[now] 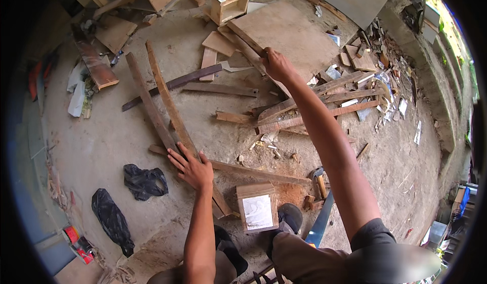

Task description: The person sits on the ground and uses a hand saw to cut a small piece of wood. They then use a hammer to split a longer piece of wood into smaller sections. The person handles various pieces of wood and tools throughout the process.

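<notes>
Left hand (194, 170): fingers spread, palm down across two long strips, a greyish one (150, 98) and a browner one (168, 97). Both strips lie on the floor ahead and left of the body; long axes run lower right to upper left. Near ends sit side by side, just left of a squared wooden block (255, 188); far ends stand slightly apart.

Nearby, right: saw blade (321, 223), then hammer (321, 184). Nearby, left: two black plastic bags (145, 181) (112, 222) — open floor between these and the greyish strip's left edge.

Crossing strip (253, 172): runs left to right, ending short of the hammer.

Right hand (276, 64): arm outstretched, fingers curled closed on the edge of a narrow plank (247, 41), its axis also slanting to upper left.

Beyond: broad panel (294, 38) along that plank — little room there, with scrap timber (317, 98) crowding nearer right. Farthest: small open wooden box (229, 9).
</notes>
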Action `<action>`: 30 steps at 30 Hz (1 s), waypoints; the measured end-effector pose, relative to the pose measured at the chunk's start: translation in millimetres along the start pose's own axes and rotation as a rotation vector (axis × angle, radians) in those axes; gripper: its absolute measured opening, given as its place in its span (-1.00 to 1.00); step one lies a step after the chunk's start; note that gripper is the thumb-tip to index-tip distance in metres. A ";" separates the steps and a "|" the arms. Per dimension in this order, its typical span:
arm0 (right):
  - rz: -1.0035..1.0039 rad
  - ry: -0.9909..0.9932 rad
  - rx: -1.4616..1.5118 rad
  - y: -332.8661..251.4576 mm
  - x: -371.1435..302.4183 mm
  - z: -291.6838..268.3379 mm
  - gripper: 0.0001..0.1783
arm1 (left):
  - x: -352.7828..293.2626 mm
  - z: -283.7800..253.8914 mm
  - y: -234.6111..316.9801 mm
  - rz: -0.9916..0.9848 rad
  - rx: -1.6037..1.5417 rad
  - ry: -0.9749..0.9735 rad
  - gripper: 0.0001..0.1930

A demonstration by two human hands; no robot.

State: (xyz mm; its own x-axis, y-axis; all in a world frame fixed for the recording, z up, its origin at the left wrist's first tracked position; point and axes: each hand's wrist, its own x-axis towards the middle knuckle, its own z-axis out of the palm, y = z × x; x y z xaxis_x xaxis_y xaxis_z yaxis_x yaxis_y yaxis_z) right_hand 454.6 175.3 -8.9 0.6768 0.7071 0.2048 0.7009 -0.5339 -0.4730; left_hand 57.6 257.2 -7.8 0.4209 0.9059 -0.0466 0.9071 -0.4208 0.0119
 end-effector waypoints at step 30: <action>0.028 0.057 0.066 23.6 -81.6 -41.9 -0.57 | 1.6 -0.1 -3.5 0.023 -0.017 -0.001 -0.21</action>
State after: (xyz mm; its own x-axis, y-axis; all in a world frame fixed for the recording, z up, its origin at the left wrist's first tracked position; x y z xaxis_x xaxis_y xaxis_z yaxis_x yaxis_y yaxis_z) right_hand 425.3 85.6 -0.9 0.7092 0.6637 0.2377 0.6661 -0.5204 -0.5343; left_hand 55.1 260.1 -7.8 0.4416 0.8960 -0.0467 0.8972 -0.4406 0.0304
